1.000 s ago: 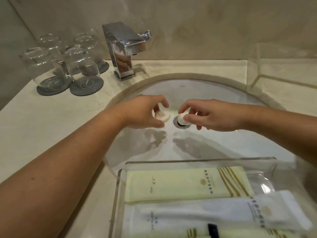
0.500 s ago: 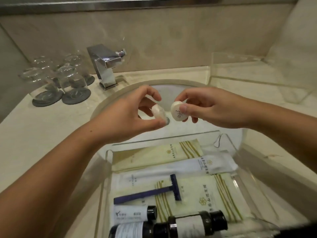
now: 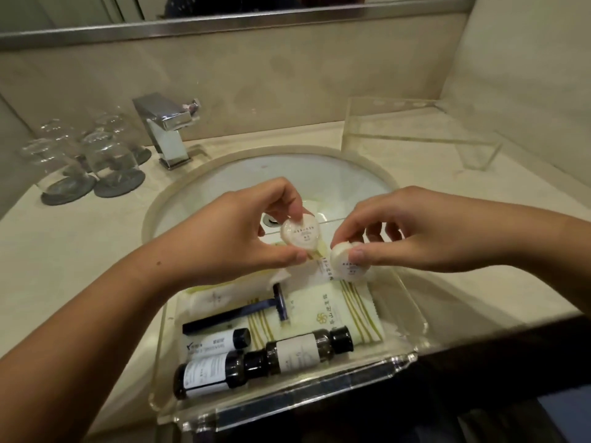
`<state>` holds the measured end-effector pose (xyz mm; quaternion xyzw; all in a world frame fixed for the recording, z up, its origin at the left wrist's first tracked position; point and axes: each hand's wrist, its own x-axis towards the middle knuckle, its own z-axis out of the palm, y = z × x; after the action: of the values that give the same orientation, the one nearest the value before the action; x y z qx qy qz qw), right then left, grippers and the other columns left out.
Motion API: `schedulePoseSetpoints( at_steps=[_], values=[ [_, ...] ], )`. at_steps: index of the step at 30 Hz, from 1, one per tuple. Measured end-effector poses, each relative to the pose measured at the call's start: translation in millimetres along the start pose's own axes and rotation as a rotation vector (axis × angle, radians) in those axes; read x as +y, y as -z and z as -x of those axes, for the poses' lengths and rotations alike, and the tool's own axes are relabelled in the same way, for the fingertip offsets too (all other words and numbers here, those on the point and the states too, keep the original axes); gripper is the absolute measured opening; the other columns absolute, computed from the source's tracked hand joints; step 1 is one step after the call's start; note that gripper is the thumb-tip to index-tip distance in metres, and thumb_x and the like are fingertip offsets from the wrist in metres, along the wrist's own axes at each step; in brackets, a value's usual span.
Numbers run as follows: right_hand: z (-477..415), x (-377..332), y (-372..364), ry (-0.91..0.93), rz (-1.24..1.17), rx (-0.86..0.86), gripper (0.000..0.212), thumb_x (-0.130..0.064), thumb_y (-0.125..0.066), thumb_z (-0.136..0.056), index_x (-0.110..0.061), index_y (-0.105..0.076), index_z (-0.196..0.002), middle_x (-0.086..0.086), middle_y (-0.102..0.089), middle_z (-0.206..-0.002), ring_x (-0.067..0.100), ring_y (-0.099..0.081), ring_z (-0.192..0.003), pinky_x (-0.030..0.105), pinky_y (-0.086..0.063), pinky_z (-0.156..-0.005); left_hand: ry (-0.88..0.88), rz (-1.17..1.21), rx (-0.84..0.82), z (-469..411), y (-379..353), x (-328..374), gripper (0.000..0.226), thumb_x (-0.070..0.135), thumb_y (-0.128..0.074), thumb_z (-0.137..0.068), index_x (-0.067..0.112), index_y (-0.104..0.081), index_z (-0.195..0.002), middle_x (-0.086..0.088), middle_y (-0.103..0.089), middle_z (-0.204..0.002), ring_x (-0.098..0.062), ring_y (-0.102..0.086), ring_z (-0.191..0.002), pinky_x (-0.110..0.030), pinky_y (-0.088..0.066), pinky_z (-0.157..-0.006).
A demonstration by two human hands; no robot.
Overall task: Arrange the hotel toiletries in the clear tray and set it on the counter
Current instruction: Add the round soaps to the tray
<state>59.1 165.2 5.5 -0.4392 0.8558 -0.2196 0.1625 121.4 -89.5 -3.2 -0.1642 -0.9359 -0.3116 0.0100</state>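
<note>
My left hand (image 3: 243, 238) pinches a round wrapped soap (image 3: 299, 233) between thumb and fingers, over the far end of the clear tray (image 3: 287, 407). My right hand (image 3: 412, 231) holds a second round soap (image 3: 347, 262) just to the right and slightly lower. The tray rests across the front of the sink (image 3: 256, 180). Inside it lie pale sachets (image 3: 332, 311), a blue razor (image 3: 256, 310), a white tube (image 3: 214, 342) and two dark bottles (image 3: 211, 372) (image 3: 307, 348).
A chrome faucet (image 3: 166, 132) stands behind the sink. Several upturned glasses (image 3: 92, 155) on dark coasters sit at the back left. A clear acrylic stand (image 3: 415, 135) occupies the back right of the beige counter (image 3: 64, 251). A mirror edge runs along the top.
Both hands lifted the soaps from near the sink drain and brought them toward me, over the tray. The camera has tilted so more of the tray shows.
</note>
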Motion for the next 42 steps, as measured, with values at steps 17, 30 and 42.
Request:
schedulePoseSetpoints(
  at_steps=[17, 30, 42],
  values=[
    [45.6, -1.7, -27.3, -0.019, 0.147, 0.04, 0.027, -0.06, -0.063, -0.084, -0.041, -0.069, -0.102, -0.026, -0.065, -0.092, 0.0, -0.058, -0.093, 0.016, -0.045, -0.077, -0.101, -0.154, -0.122, -6.4, -37.4, 25.2, 0.037, 0.048, -0.08, -0.076, 0.037, -0.057, -0.103, 0.024, -0.062, -0.096, 0.008, -0.056, -0.097, -0.007, -0.04, -0.074],
    [62.7, -15.8, -45.6, -0.147, 0.177, 0.133, 0.042, -0.07, -0.054, -0.08, -0.042, -0.063, -0.109, -0.02, -0.048, -0.107, 0.004, -0.055, -0.095, 0.03, -0.05, -0.083, -0.174, -0.18, -0.154, -13.5, -47.2, 21.4, 0.034, 0.054, -0.072, -0.077, 0.042, -0.059, -0.107, 0.017, -0.06, -0.108, 0.002, -0.057, -0.101, -0.021, -0.051, -0.08],
    [63.2, -35.0, -54.2, -0.33, 0.242, 0.188, 0.044, -0.074, -0.057, -0.081, -0.04, -0.06, -0.11, -0.017, -0.045, -0.107, 0.007, -0.053, -0.093, 0.03, -0.05, -0.083, -0.254, -0.231, -0.164, -15.5, -52.5, 28.2, 0.03, 0.053, -0.068, -0.083, 0.041, -0.067, -0.11, 0.019, -0.061, -0.101, 0.001, -0.062, -0.09, -0.026, -0.054, -0.079]
  ],
)
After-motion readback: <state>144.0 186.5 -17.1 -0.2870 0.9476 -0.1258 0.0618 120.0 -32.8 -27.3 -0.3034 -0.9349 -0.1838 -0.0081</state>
